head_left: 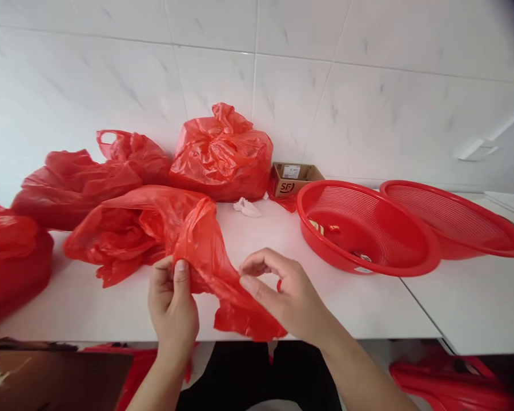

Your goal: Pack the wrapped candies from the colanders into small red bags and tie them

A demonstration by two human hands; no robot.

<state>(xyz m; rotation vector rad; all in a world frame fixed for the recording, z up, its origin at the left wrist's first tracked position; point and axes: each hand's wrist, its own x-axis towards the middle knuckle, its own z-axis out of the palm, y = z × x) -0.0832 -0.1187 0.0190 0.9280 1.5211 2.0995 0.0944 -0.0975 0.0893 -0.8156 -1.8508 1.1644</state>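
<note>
Bag (203,242) slants lengthwise, far-left to near-right.

Dark capital letters "SF", with a curved stroke at their right, stand on the front of a small open cardboard box (305,185). A white label (291,172) on the box's inner back wall carries print too small to read. A pale sticker (363,270) low on the nearer red plastic basin (351,206) is likewise unreadable.
</note>
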